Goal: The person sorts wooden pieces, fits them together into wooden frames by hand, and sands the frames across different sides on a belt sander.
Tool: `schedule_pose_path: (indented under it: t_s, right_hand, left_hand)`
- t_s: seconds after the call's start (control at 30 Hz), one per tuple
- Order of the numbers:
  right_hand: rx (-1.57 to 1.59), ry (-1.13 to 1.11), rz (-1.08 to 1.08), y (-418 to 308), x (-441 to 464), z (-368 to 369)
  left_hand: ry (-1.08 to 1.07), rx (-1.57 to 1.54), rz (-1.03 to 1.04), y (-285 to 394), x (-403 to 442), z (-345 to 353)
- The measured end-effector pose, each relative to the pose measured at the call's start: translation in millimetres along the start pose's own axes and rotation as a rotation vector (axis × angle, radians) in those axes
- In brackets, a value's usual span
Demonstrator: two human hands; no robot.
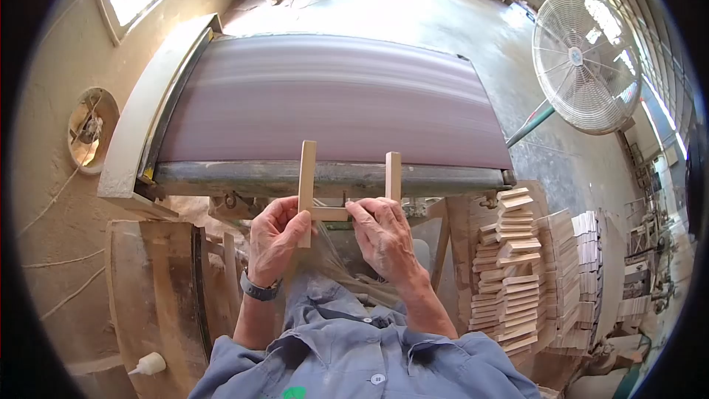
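Observation:
An H-shaped wooden frame [307, 177], made of two upright strips joined by a short crosspiece [329, 213], is held in front of my chest. My left hand [276, 240] pinches the left strip near the joint, thumb in front. Around the crosspiece's right end and the lower part of the right strip [394, 176], my right hand [384, 236] is closed; it hides that joint. Just beyond the frame lies a wide purplish sanding belt [332, 103] with a metal roller [236, 171] along its near edge. The strips' upper ends overlap the roller in view.
Stacked wooden pieces [517, 281] stand at the right, beside further stacks [557, 273]. A large fan [576, 57] is at the upper right. On the left are a board-topped bench [151, 281], a white bottle [150, 363] and the machine's side guard [148, 111].

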State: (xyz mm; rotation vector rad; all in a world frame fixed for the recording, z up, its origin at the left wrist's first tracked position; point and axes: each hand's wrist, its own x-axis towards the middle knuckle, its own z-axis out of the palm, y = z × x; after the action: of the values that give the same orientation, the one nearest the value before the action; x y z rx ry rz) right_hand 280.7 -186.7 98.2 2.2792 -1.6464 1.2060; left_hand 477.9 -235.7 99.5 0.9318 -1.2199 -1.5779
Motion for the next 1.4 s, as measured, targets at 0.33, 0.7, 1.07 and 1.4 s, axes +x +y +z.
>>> schedule_pose_path:
  t_s: [0.33, 0.7, 1.07, 1.4]
  right_hand:
    - [0.173, -0.038, -0.048, -8.6, 2.7, 17.5]
    - [0.154, 0.016, -0.041, 13.5, -9.0, -3.6]
    - [0.075, -0.001, -0.012, 22.1, -6.3, 0.1]
    - [0.157, -0.142, -0.186, 48.5, 116.0, 85.8]
  left_hand:
    - [0.156, 0.104, -0.078, -4.7, -20.9, -22.9]
    - [0.118, 0.166, -0.044, -4.3, -23.1, 13.6]
    - [0.044, 0.084, -0.074, -12.5, -0.2, 12.6]
    - [0.257, 1.079, 0.568, 9.6, 112.4, -50.5]
